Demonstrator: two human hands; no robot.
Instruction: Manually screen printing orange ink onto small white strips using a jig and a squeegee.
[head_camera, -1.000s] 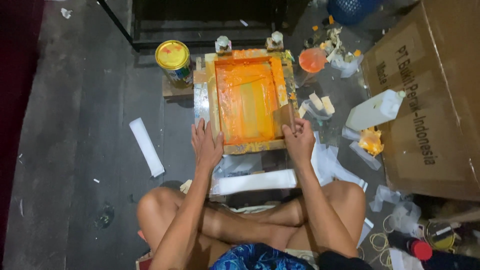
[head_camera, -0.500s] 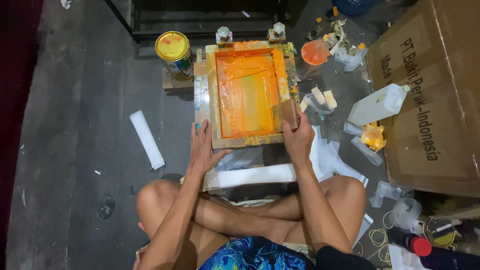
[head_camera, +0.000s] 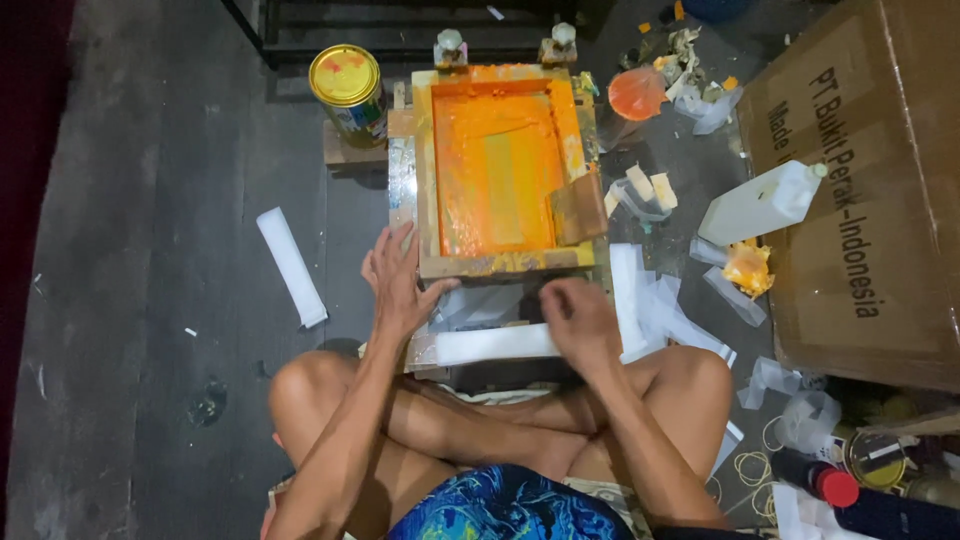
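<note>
- The right hand (head_camera: 580, 322), at lower centre of the frame, lies with its fingers curled loosely over a white strip (head_camera: 495, 344); whether they pinch it I cannot tell.
- That strip looks thin, light and floppy; its long axis runs left to right across the frame, just below the frame's near rail.
- The left hand (head_camera: 398, 280) is spread open, fingertips touching the lower left corner of the wooden screen-printing frame (head_camera: 500, 262).
- The frame appears stiff and moderately heavy, with wet orange ink, so slippery inside; the bare wooden rails are the likely hold. Its long axis points toward the top of the picture.
- A brown squeegee (head_camera: 578, 208) leans on the right rail.
- A yellow-lidded tin (head_camera: 346, 78) stands upper left.
</note>
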